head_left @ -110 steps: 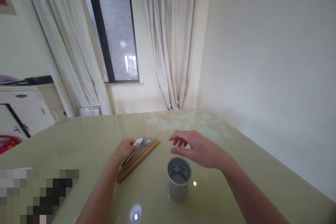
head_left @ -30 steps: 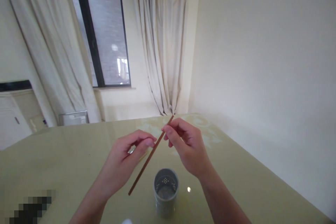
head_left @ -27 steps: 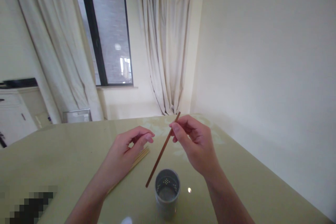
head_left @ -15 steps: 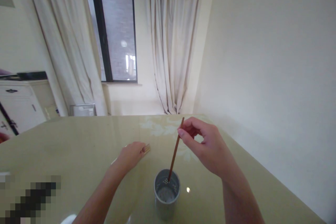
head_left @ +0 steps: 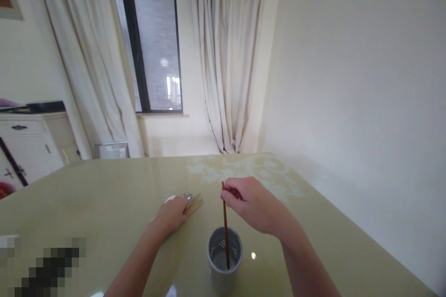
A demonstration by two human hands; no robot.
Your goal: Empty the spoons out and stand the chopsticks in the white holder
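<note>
Chopstick (head_left: 225,227), dark brown and nearly upright, stood with its lower end inside the metal holder (head_left: 225,260) and its upper end pinched in the right hand (head_left: 249,204). In the head view, that hand hovered just above and behind the holder, thumb and fingertips closed tightly on the top of the stick while the other fingers curled in loosely. The holder was a grey cylinder with small holes in its base, standing on the glossy pale green table (head_left: 104,195) close to the near edge. The stick's tip appeared to reach the bottom of the holder, though whether it actually touched could not be told.

Left of the holder, the left hand (head_left: 170,216) lay palm down on the table, its fingers bent over a bundle of lighter chopsticks (head_left: 194,204) whose ends stuck out past the fingertips. Something white and rounded showed just behind the knuckles; what it was could not be made out. Whether the left fingers gripped the bundle or only rested on it was unclear.

Beyond the table hung cream curtains (head_left: 226,55) beside a dark-framed window (head_left: 153,46), with a white cabinet (head_left: 28,144) at far left.
</note>
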